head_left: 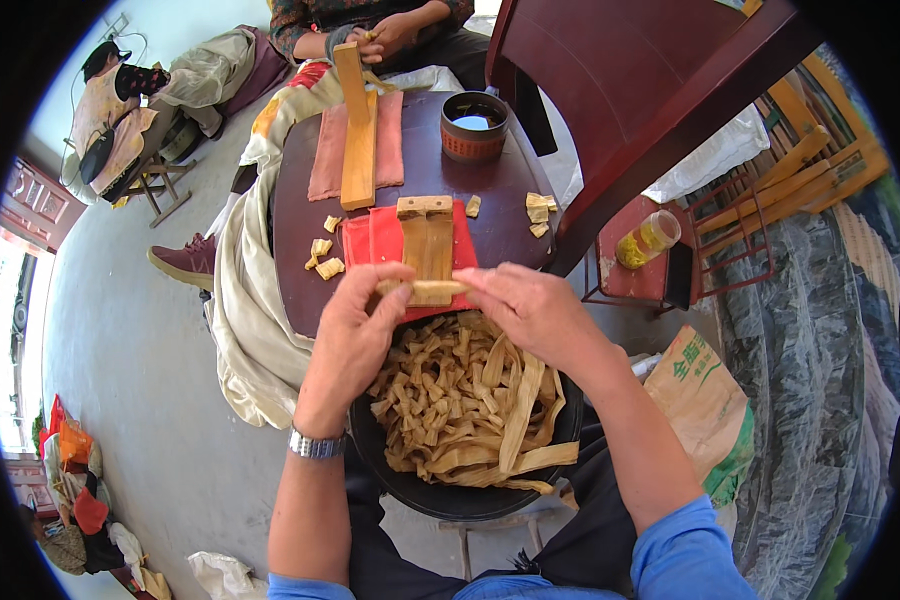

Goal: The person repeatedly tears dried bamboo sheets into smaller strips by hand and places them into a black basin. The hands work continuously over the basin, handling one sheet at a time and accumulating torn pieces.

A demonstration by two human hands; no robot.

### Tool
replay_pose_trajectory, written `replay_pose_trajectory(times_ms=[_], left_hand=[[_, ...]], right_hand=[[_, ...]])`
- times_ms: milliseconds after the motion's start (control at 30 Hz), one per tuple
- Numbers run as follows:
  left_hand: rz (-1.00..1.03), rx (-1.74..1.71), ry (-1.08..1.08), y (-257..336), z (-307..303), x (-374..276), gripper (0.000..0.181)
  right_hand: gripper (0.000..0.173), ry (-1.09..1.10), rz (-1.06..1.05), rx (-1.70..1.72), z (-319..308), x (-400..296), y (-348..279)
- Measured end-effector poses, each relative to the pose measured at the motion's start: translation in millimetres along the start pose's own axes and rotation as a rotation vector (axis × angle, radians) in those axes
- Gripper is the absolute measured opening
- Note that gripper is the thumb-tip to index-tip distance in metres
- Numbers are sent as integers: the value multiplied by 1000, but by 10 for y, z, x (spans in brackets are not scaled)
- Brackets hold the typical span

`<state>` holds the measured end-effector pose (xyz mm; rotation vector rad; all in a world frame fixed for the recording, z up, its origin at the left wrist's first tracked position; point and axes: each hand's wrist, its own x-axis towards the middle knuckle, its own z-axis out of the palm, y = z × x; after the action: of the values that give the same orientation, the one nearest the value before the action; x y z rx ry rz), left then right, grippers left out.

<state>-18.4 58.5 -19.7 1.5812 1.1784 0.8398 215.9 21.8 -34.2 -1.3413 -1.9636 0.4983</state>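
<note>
Between them, my left hand point(371, 307) and my right hand point(525, 307) hold a pale yellowish strip point(436, 287), stretched level, one end in each hand's fingers. Behind it a wooden block tool point(429, 247) with a raised end bar lies on a red cloth point(360, 236) at the near side of a dark table. Just below my hands, a black basin point(465, 511) holds many tan dried strips, some knotted or folded point(435, 397), others long and flat point(523, 401). Small folded pieces point(330, 268) lie on the table left of the cloth. Part of the strip is hidden by my fingers.
Farther back on the table point(416, 172) stand a second wooden tool point(360, 150) on a pink cloth and a cup of dark liquid point(474, 127). A person point(379, 37) sits opposite; another sits at far left. A dark red chair point(607, 97) and a jar point(648, 238) are at right.
</note>
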Motion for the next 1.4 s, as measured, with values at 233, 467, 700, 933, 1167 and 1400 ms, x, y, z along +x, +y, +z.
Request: replay_pose_trajectory(times_ms=[233, 467, 700, 933, 1167, 1400], left_hand=[[-48, 150, 124, -345, 163, 342, 17], [-114, 176, 161, -246, 53, 201, 14], [-252, -675, -81, -21, -6, -165, 30], [-203, -927, -148, -92, 8, -297, 30], [-164, -821, 6, 0, 197, -320, 38], [-218, -933, -64, -34, 223, -323, 41]], right_hand=[[20, 24, 99, -210, 185, 158, 198], [16, -86, 213, -225, 170, 30, 311], [19, -129, 478, 501, 137, 99, -148], [29, -151, 439, 925, 165, 53, -379], [38, -282, 444, 704, 275, -3, -480], [27, -288, 309, 563, 340, -40, -494]])
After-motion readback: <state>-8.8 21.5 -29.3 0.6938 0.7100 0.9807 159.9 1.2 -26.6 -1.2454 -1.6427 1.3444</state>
